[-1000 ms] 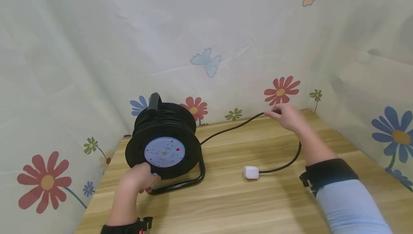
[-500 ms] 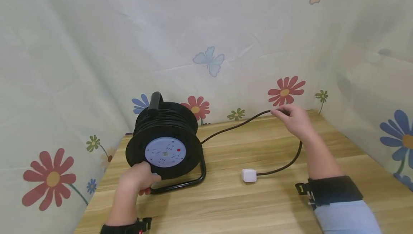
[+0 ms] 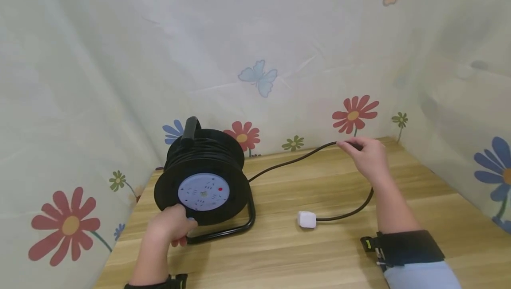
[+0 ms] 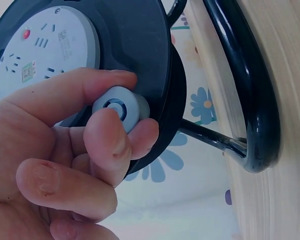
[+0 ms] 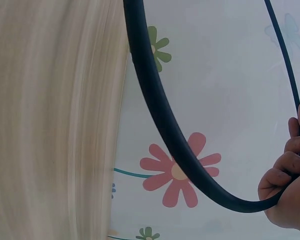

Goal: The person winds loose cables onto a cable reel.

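A black cable reel (image 3: 235, 202) stands at the left of the table, its pale socket face (image 3: 203, 191) towards me. My left hand (image 3: 169, 224) is at its lower front rim. In the left wrist view, the thumb and fingers pinch a grey winding knob (image 4: 121, 107) on the reel's face. My right hand (image 3: 367, 158) grips the black cable (image 3: 293, 160), raised above the table at the right, as the right wrist view also shows. From there the cable hangs in a curve and runs along the tabletop to a white plug (image 3: 306, 220).
The reel rests on a black tubular stand (image 3: 227, 233) and has a carrying handle (image 3: 191, 128) on top. Under it is a wood-grain table (image 3: 255, 262). A floral curtain (image 3: 303, 58) closes off the back and both sides.
My right hand has shifted a little to the right with the cable. The white plug has slid slightly left. My left hand stays at the knob, and the head view has turned a little.
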Demonstrator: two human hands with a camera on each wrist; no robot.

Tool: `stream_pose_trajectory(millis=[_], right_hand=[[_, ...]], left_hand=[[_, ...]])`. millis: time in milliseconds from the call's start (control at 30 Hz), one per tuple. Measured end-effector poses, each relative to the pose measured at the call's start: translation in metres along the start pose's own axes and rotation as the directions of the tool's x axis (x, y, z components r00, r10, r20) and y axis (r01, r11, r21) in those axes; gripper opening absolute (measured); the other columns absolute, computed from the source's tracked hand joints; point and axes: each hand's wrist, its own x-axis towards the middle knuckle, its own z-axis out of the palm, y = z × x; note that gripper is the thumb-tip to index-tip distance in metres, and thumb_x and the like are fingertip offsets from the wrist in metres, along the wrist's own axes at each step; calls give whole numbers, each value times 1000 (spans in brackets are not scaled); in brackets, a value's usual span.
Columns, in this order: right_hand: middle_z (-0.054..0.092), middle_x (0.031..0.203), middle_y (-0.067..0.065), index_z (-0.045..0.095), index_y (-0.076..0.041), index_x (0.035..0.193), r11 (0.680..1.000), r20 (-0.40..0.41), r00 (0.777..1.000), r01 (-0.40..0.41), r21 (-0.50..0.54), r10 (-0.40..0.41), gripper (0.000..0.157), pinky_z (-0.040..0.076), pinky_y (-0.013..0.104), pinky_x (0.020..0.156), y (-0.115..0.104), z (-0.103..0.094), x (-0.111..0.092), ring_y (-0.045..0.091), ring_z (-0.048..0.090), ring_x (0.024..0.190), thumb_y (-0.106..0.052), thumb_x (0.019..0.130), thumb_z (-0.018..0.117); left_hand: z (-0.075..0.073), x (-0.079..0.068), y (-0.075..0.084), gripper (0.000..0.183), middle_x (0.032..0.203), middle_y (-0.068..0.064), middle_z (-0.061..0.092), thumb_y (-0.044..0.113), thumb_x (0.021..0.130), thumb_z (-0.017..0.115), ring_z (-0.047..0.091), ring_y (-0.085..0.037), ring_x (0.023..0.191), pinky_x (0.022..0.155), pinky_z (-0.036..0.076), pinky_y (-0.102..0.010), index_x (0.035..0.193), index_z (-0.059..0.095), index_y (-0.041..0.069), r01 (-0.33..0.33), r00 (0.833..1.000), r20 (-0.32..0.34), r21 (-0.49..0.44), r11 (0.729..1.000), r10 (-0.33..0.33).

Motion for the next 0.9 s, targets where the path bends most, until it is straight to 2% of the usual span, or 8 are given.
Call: stream_pose_trajectory(millis=[333,700,900], right_hand=[[72,109,17,75,-4,113,1000,11,1000,2,23,-3,54,48,47,83,0,2,-6,33,63,101,-54,96,64],[74,102,15,76,-4,110,1000,1,1000,19,18,-19,48,47,39,75,-6,12,-9,28,62,92,-48,96,67],[74,98,13,77,-4,108,999,7,1000,30,24,-30,47,46,36,71,-11,22,-10,25,59,85,-48,95,69]], left_hand=[[-3,-2,-2,35,56,-3,64,30,95,68,58,-20,51,64,47,-36,69,62,7,-3,1000,5,-1,1000,3],[-11,-5,-11,35,60,-4,65,31,95,68,59,-21,53,63,47,-37,74,64,3,38,999,10,-78,996,-37],[-17,-8,-18,35,60,-4,64,29,96,65,57,-21,53,67,48,-39,75,65,1,30,999,-8,-133,991,-31]])
